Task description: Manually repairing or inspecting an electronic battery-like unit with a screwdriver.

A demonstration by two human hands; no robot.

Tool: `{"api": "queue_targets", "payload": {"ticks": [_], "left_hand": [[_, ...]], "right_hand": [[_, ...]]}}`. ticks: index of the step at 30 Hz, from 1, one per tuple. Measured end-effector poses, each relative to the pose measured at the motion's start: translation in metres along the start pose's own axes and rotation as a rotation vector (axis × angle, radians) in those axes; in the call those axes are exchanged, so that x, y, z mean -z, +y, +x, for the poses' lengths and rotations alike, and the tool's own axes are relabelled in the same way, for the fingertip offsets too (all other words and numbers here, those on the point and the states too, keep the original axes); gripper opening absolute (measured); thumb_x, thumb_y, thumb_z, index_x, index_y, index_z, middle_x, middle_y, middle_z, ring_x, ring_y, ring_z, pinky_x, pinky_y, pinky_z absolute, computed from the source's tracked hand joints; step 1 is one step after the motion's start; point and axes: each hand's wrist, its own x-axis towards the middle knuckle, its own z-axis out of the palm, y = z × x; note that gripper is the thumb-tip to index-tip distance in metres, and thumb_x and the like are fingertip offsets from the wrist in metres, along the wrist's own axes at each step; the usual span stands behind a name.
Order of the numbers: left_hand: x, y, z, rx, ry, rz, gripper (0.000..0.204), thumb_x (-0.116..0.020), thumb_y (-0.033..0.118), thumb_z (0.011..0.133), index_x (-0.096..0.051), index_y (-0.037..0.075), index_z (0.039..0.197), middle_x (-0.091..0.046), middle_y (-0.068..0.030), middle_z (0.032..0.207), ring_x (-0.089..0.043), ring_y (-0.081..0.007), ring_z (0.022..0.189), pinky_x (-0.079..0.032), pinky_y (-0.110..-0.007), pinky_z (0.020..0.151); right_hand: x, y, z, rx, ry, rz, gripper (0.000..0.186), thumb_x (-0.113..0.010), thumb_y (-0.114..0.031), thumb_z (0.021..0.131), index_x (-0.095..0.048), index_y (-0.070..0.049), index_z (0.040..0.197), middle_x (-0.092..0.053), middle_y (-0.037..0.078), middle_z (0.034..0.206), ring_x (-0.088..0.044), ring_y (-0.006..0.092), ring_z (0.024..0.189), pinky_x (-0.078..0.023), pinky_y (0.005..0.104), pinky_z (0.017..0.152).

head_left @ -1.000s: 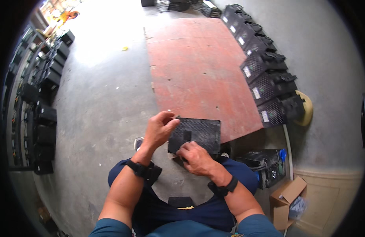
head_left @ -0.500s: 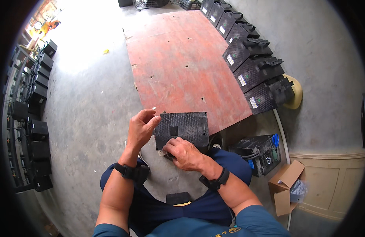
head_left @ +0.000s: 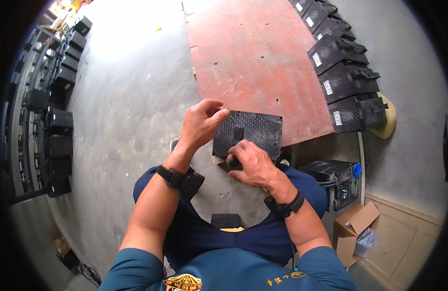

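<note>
Head view: black case (head_left: 258,130) is looking stiff, edge-grippable; right hand (head_left: 254,164) is clasping dark knob (head_left: 232,161), left hand (head_left: 202,122) pinch indeterminate.

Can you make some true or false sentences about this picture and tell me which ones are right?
1. The right hand is at the near edge of the black box. True.
2. The left hand is on a knee. False: the left hand is by the black box's far left corner.
3. Both wrists wear black straps. True.
4. The big board is green. False: the board is red.
5. The cardboard box is open. True.
</note>
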Motion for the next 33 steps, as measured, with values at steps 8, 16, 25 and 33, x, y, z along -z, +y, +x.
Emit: {"api": "queue_targets", "payload": {"ticks": [8,16,25,33], "left_hand": [[0.001,0.003,-0.002,-0.018,-0.009,0.051,0.032,-0.074,0.017,0.094,-0.069,-0.008,0.114,-0.076,-0.0128,0.096,-0.07,-0.0143,0.085,-0.056,-0.029,0.072],[0.0,0.005,-0.001,-0.005,-0.01,0.053,0.034,-0.074,0.019,0.095,-0.068,-0.008,0.114,-0.076,-0.0128,0.095,-0.07,-0.0138,0.085,-0.056,-0.029,0.07],[0.001,0.002,-0.001,-0.023,0.0,0.059,0.036,-0.075,0.021,0.094,-0.068,-0.007,0.115,-0.076,-0.0126,0.095,-0.07,-0.014,0.085,-0.056,-0.028,0.07],[0.002,0.002,-0.001,0.0,0.0,0.054,0.035,-0.075,0.022,0.094,-0.069,-0.007,0.114,-0.076,-0.012,0.095,-0.07,-0.013,0.084,-0.056,-0.028,0.069]], "right_hand": [[-0.005,0.005,0.003,0.126,-0.01,-0.073,0.041,-0.08,-0.011,0.074,-0.064,-0.004,0.111,-0.061,0.014,0.104,-0.062,0.0355,0.102,-0.052,0.045,0.092],[0.0,0.001,0.003,0.025,-0.032,-0.045,0.036,-0.073,-0.005,0.076,-0.065,-0.003,0.11,-0.063,0.015,0.106,-0.062,0.0369,0.1,-0.053,0.0449,0.09],[0.008,-0.006,0.002,-0.029,-0.028,-0.003,0.032,-0.071,-0.004,0.077,-0.065,-0.002,0.108,-0.064,0.016,0.105,-0.063,0.0376,0.102,-0.052,0.0449,0.091],[0.003,-0.003,0.003,0.094,0.018,0.024,0.036,-0.077,-0.01,0.077,-0.065,-0.002,0.11,-0.063,0.016,0.105,-0.062,0.0376,0.103,-0.052,0.0449,0.092]]}}
